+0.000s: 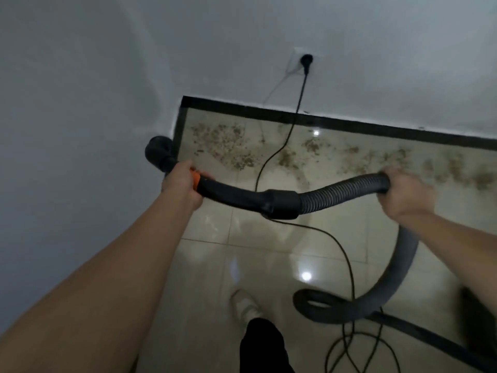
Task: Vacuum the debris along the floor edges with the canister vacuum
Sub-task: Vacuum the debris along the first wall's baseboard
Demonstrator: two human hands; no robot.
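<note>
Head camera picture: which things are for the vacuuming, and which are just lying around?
For the job:
- vacuum hose
- hose handle
- debris along the baseboard
- power cord, plugged into the wall socket

Just there:
- white shoe
- thin white wire below the socket

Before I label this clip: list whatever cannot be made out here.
Head view:
- dark shape: blurred, cut by the right edge; maybe the canister.
- hose end: opening turned away, nozzle unclear.
- debris: too small to identify.
- handle's orange part: mostly covered by the left hand.
</note>
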